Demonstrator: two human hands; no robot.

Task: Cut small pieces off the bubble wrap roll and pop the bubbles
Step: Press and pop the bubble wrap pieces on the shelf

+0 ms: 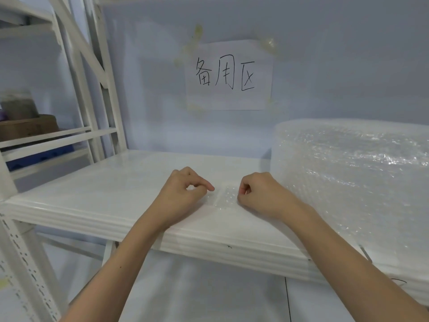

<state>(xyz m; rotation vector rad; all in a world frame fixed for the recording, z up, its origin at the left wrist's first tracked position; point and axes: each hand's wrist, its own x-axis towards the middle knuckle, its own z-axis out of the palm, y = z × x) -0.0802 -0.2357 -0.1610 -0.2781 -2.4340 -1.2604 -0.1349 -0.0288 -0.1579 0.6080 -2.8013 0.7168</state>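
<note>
Shelf (97,194): white, glossy, frame centre.
Wall (325,66): pale blue; paper sign (228,75) taped up.
Roll (352,182): right, on shelf.
Piece (226,196): flat between hands.
Left grip (185,190): curled, pinching piece's edge.
Right grip (257,194): curled, pressing piece.

Small clear bubble wrap piece (226,196) lies flat on shelf; big bubble wrap roll (352,182) stands rightward.
</note>
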